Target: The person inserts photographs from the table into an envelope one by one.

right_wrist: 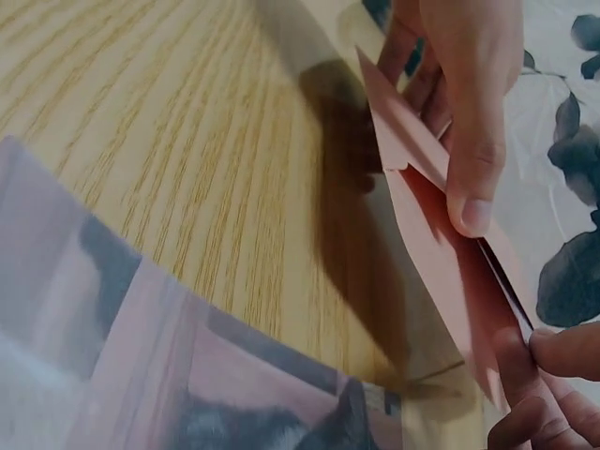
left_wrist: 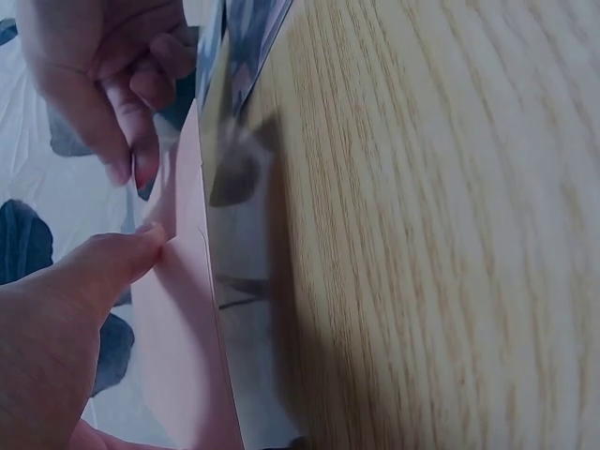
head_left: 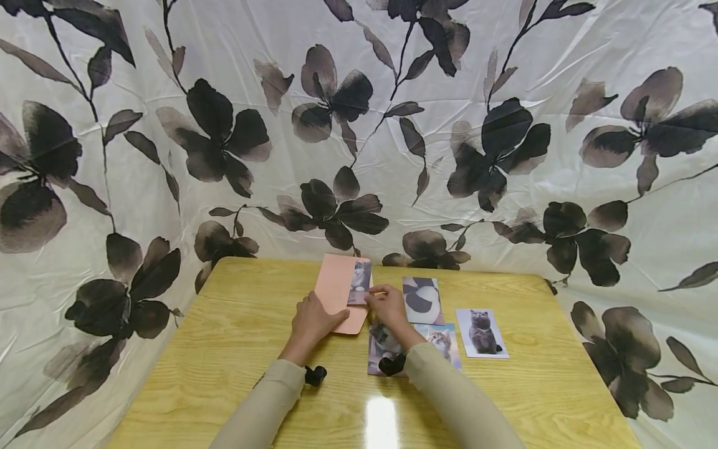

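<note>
A pink paper envelope point(head_left: 336, 277) is raised off the tabletop, and my left hand point(head_left: 314, 318) grips its near part, thumb on the face. In the right wrist view the left fingers show behind the envelope point(right_wrist: 441, 262). My right hand point(head_left: 389, 308) pinches the edge of a cat photo card point(head_left: 359, 280), which lies against the envelope, at its open side. How far the card reaches inside is hard to tell. In the left wrist view the right hand point(left_wrist: 122, 84) is just beyond the left thumb.
On the wooden table point(head_left: 241, 337), to the right, lie several photo cards: a grey cat card point(head_left: 482, 333), a black-and-white picture card point(head_left: 422, 300), an orange kitten card point(head_left: 440, 340) and one partly under my right wrist point(head_left: 377, 355). A floral cloth point(head_left: 392, 156) hangs behind.
</note>
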Available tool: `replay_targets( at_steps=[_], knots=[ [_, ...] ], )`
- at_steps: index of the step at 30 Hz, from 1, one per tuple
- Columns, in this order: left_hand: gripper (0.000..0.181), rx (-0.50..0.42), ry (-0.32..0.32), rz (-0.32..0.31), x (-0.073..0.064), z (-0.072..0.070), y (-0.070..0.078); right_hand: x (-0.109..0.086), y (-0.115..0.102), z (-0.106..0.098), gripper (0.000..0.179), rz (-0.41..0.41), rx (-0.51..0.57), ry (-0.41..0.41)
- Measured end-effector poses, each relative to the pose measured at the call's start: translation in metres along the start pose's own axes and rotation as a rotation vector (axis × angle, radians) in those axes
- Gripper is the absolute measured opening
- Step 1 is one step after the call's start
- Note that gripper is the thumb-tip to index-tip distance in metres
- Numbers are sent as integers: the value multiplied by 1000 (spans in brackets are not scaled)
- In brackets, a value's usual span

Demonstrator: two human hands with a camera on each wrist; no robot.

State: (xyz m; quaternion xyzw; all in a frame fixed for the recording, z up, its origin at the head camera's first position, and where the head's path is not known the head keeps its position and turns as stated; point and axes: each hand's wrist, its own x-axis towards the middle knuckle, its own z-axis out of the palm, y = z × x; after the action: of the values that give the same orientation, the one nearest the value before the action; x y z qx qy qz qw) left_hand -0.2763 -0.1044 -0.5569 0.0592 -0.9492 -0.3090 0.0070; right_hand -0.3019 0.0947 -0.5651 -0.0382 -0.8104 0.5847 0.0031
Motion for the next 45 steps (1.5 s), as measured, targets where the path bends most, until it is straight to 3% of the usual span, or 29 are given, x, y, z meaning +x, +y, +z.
replay_targets(
  at_steps=[16, 36, 45],
  knots=[
    [105, 14, -1, -5, -4, 0, 2, 5, -5, 18, 17, 47, -26, 13],
    [104, 22, 28, 0, -5, 5, 3, 10, -11, 30, 14, 29, -56, 16],
    [104, 41, 29, -4, -3, 6, 3, 10, -11, 28, 14, -4, -119, 23]
  ],
)
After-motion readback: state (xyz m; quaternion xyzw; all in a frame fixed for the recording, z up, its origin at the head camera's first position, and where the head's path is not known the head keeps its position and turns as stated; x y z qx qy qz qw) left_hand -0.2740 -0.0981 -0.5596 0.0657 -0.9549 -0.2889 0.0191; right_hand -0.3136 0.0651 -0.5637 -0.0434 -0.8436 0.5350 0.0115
